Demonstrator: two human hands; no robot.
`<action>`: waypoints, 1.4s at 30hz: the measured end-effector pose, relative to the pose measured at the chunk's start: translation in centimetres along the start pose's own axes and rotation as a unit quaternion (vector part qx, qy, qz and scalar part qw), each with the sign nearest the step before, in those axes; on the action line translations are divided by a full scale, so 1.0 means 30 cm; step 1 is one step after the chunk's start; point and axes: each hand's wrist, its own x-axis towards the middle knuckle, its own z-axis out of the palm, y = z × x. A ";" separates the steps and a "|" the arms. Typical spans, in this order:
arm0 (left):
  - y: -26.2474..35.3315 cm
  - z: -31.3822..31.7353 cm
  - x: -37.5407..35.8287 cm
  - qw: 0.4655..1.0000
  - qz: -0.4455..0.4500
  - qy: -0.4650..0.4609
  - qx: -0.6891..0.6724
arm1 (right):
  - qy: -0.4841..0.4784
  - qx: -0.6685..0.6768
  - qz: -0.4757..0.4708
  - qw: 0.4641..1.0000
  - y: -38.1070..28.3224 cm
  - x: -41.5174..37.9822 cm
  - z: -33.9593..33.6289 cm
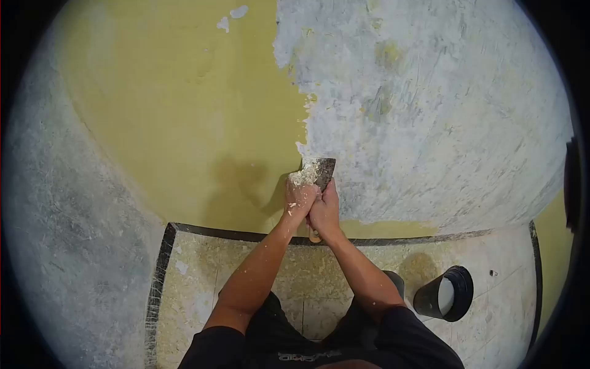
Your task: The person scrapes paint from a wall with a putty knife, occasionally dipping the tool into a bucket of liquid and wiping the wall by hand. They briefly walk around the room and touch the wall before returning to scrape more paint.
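broad dark metal scraper with a light wooden handle (327,173): blade juts above the grip, at the wall; handle butt pokes out below. left hand (300,198) and right hand (324,212) pressed together, both closed round it. pale flakes (305,173) heaped on blade and left hand. smooth yellow paint (153,123) to the left, scuffed grey-white surface (418,154) to the right. round black bucket (429,299), whitish inside, on the floor.
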 end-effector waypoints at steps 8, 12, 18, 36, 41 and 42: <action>0.003 -0.009 0.046 0.999 0.029 0.001 -0.029 | -0.034 0.079 0.111 0.990 -0.103 0.035 -0.011; -0.006 0.056 0.024 0.999 0.014 0.017 -0.044 | 0.004 0.017 -0.013 1.000 0.073 0.055 0.001; 0.033 0.068 -0.010 0.997 0.030 0.024 -0.065 | -0.001 0.019 0.066 0.998 -0.025 -0.001 -0.063; 0.051 0.035 0.020 0.998 0.021 -0.003 0.062 | -0.036 0.003 0.096 0.995 -0.138 0.044 -0.063; 0.039 -0.002 0.075 0.992 -0.030 0.043 -0.116 | -0.076 -0.015 0.088 0.993 -0.251 0.081 -0.036; 0.052 -0.021 0.064 0.994 -0.027 0.048 -0.092 | -0.076 -0.013 0.090 0.993 -0.240 0.080 -0.033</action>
